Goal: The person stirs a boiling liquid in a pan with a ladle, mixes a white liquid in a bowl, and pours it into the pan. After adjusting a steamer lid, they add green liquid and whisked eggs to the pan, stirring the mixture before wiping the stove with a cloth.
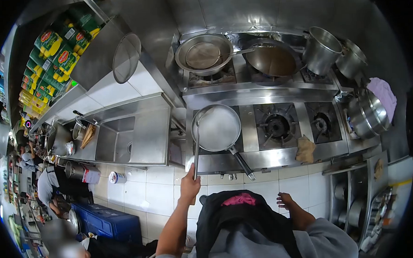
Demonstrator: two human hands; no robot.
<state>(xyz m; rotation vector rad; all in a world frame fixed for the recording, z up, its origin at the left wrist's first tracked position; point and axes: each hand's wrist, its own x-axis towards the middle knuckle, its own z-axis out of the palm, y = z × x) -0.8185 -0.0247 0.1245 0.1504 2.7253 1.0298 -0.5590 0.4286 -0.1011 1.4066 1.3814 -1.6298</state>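
Note:
My left hand [189, 186] is closed around the handle of a long metal ladle [196, 152]. Its far end reaches over the left rim of a frying pan [238, 136] and dips into whitish, steamy-looking contents [219, 128]; the bowl of the ladle is mostly hidden there. The pan sits on the front left burner, its black handle angled towards me. My right hand [284, 200] hangs low at my right side, away from the stove, with nothing in it and its fingers loosely bent and apart.
Behind stand a wide pan [183, 61], a dark wok [272, 61] and tall pots [322, 50]. A brown cloth [305, 150] hangs on the stove's front edge. A sink [117, 137] lies left. Co-workers [47, 186] are at far left, near a blue bin [107, 224].

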